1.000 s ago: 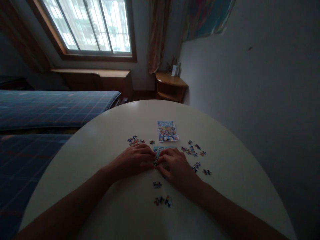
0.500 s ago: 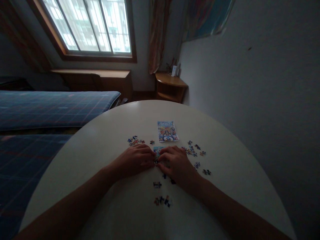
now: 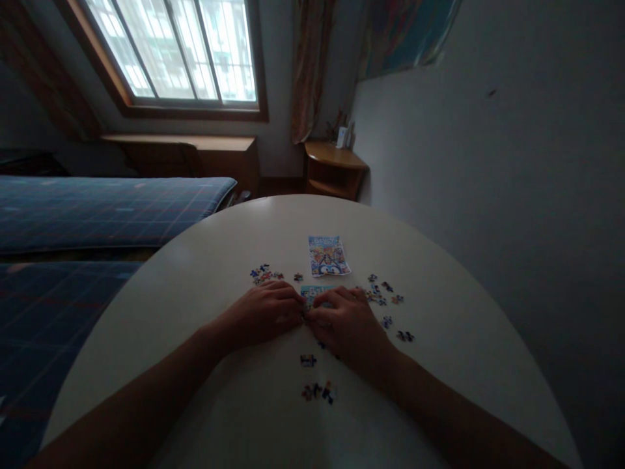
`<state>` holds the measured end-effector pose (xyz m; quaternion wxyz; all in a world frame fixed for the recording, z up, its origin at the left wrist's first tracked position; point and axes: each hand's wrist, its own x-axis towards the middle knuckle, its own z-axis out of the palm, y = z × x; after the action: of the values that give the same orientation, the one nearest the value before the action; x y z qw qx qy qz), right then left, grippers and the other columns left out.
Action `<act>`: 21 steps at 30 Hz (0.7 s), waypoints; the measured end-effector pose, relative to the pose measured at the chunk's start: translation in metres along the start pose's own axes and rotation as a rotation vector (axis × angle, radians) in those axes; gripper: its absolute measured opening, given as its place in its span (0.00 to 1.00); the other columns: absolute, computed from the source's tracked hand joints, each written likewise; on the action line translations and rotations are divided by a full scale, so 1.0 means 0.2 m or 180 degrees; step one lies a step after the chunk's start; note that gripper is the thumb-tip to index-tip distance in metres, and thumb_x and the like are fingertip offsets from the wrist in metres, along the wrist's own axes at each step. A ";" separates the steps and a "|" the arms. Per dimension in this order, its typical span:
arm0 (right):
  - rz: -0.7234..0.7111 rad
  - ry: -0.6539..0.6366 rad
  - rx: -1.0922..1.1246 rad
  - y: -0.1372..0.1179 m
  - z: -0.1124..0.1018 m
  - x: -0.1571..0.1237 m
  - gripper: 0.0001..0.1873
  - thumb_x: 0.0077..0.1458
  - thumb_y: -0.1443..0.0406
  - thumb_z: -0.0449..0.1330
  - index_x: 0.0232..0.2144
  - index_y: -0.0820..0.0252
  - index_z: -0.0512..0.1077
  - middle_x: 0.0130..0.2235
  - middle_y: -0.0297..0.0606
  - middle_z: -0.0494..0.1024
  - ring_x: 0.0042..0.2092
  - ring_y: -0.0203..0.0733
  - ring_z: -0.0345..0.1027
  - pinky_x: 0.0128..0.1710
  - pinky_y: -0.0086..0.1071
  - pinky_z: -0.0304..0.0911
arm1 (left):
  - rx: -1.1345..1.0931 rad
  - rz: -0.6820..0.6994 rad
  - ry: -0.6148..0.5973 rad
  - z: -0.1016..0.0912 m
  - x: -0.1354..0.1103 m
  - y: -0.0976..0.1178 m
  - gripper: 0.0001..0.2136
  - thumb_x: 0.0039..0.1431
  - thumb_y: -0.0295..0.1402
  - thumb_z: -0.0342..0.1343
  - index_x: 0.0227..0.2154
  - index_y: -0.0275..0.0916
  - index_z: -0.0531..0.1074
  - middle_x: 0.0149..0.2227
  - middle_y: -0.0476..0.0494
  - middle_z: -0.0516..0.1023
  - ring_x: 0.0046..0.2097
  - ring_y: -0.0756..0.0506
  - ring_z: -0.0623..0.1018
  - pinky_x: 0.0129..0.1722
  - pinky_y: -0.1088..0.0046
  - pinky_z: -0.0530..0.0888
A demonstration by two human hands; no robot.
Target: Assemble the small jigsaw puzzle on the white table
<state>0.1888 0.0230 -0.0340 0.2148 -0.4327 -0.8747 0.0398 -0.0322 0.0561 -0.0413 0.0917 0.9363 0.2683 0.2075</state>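
Observation:
A partly joined jigsaw puzzle with a light-blue top edge lies on the round table, mostly covered by my hands. My left hand rests at its left side, fingers bent together and tips against its edge. From the right, my right hand reaches over it, thumb and fingers closed at the lower left corner, on what seems to be a small dark puzzle piece between the two hands' fingertips. Just beyond lies a picture sheet with a blue cartoon figure.
Loose puzzle pieces lie at the left and right of my hands. Nearer me are one joined piece and a small group of pieces. The white round table stands near a plaid bed.
My right hand's fingers have shifted slightly and closed lower, so more of the puzzle's top edge shows. My left hand has hardly moved.

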 end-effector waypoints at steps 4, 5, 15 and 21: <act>-0.0126 -0.0138 -0.0225 0.00 -0.01 0.00 0.03 0.58 0.63 0.64 0.34 0.49 0.78 0.41 0.32 0.80 0.45 0.45 0.68 0.46 0.40 0.49 | -0.0003 -0.0021 -0.0020 0.00 0.00 0.00 0.05 0.64 0.32 0.57 0.41 0.42 0.75 0.44 0.47 0.79 0.47 0.46 0.76 0.52 0.66 0.71; -0.0173 -0.0184 -0.0261 -0.01 -0.02 0.00 0.04 0.59 0.63 0.62 0.34 0.50 0.78 0.41 0.33 0.80 0.45 0.45 0.68 0.46 0.40 0.50 | -0.0001 -0.0023 -0.0019 0.00 0.00 0.00 0.05 0.64 0.32 0.57 0.40 0.42 0.75 0.44 0.47 0.79 0.47 0.45 0.76 0.51 0.65 0.71; -0.0033 -0.0085 0.0110 0.16 -0.09 -0.03 0.08 0.58 0.65 0.62 0.41 0.55 0.77 0.44 0.39 0.79 0.47 0.45 0.69 0.50 0.42 0.61 | 0.0045 0.0009 0.0002 0.00 -0.01 0.00 0.06 0.64 0.35 0.57 0.41 0.43 0.75 0.46 0.48 0.79 0.48 0.46 0.77 0.52 0.65 0.71; -0.0231 -0.0395 0.0353 0.29 -0.11 -0.04 0.10 0.60 0.66 0.60 0.43 0.53 0.79 0.44 0.39 0.80 0.44 0.41 0.71 0.47 0.38 0.65 | 0.0135 0.0067 -0.0094 -0.01 -0.01 0.00 0.08 0.66 0.35 0.55 0.45 0.43 0.74 0.49 0.48 0.78 0.50 0.46 0.76 0.54 0.63 0.71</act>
<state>0.2445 0.0505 -0.0317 0.1852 -0.3848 -0.8979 0.1071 -0.0342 0.0546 -0.0409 0.0737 0.9437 0.2614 0.1888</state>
